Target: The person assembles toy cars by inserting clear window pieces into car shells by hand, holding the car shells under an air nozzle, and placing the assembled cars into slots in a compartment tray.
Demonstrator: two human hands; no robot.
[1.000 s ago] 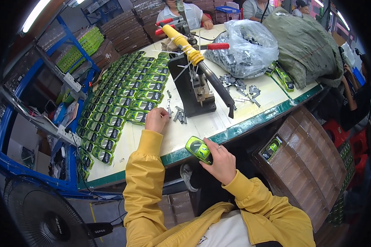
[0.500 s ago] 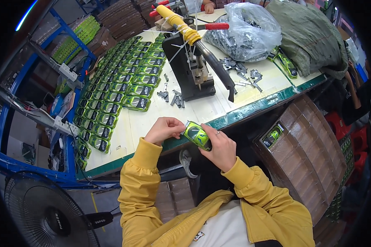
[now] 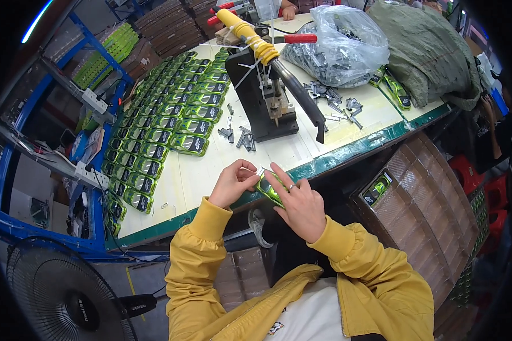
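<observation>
Head view shows me the right grip [image 3: 302, 208] closed on a green package [image 3: 265, 187] by the counter's edge [image 3: 324, 166], apparently bracing it where the left grip [image 3: 233, 183] pinches a silver clip [image 3: 260, 170].

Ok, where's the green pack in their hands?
In the head view, the green pack is near the middle, between the left hand and the right hand, which partly covers it, by the table's near edge.
</observation>
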